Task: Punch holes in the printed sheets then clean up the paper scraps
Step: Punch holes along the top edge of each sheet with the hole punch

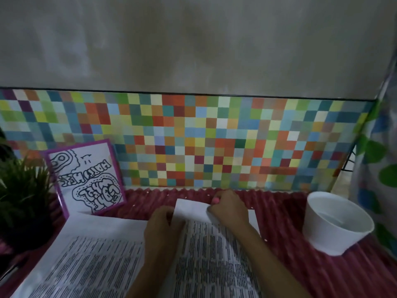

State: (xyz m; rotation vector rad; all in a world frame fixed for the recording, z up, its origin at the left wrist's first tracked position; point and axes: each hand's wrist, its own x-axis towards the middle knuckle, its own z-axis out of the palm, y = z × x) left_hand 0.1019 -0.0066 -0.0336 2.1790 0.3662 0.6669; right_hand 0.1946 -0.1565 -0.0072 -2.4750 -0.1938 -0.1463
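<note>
Red mat [322,276] — printed sheets [214,265] under both hands [227,208].

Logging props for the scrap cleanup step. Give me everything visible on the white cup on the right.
The white cup is a wide, plain container that narrows toward its base, looking like foam or paper. It stands upright and open on the red ribbed table cover, right of the printed sheets. Its inside appears empty, though blur makes that uncertain. Neither hand touches it.
</note>
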